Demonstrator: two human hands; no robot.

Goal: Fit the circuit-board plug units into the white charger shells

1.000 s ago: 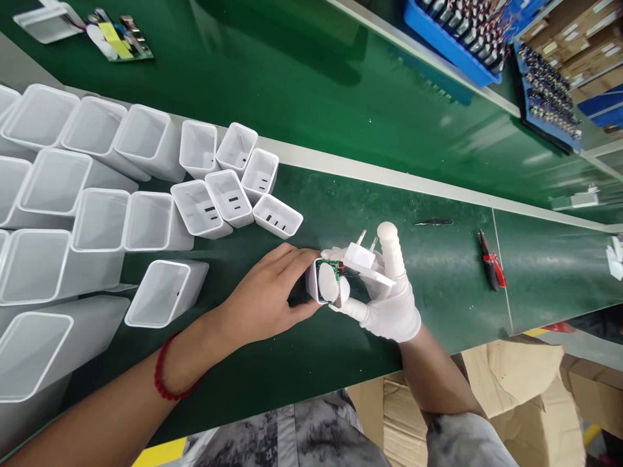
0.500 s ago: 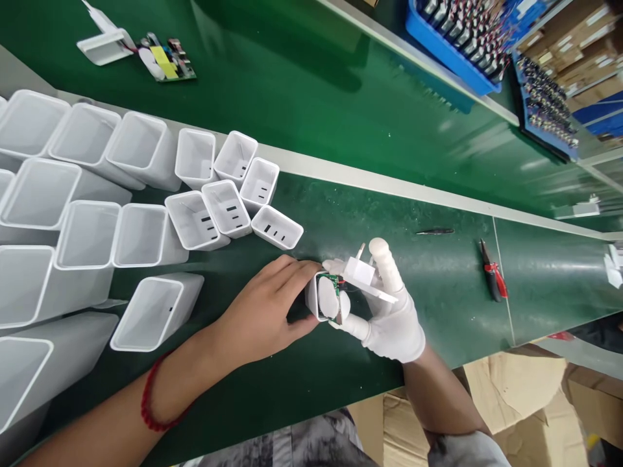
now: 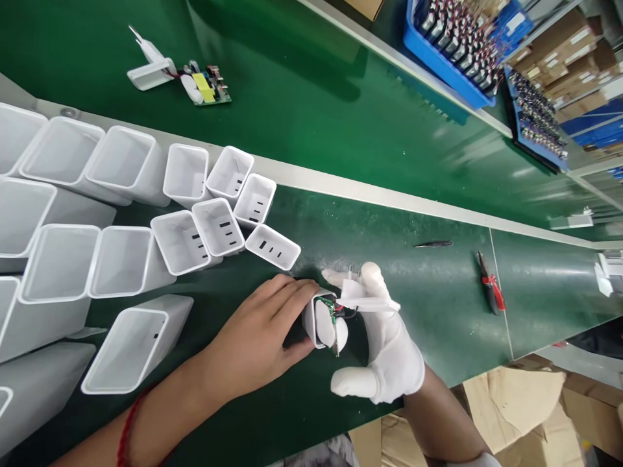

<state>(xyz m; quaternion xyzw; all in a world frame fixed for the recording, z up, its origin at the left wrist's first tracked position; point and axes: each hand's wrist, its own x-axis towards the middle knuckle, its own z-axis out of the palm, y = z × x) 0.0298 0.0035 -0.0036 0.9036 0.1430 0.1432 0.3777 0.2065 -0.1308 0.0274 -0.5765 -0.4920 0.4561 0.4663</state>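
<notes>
My left hand (image 3: 265, 327), bare with a red bracelet, is wrapped around a small white charger housing (image 3: 310, 324). A green circuit board with white pads (image 3: 325, 322) sticks out of the housing's open end. Short wires run from the board to a white plug cap (image 3: 367, 303), whose prongs point away from me. My right hand (image 3: 389, 353), in a white glove, has its thumb stretched away and its fingers spread behind the cap, which lies against them. Part of those fingers is hidden by the cap.
Several open white housings (image 3: 121, 263) stand at the left. A board with a plug cap attached (image 3: 207, 87) lies on the raised green surface behind. Tweezers (image 3: 433, 244) and red-handled pliers (image 3: 491, 285) lie to the right. A blue tray of parts (image 3: 448, 55) sits at the back right.
My right thumb has come off the circuit board and swung toward me, away from the fingers. The plug cap has turned more level. My left hand keeps its grip; the view has shifted a little.
</notes>
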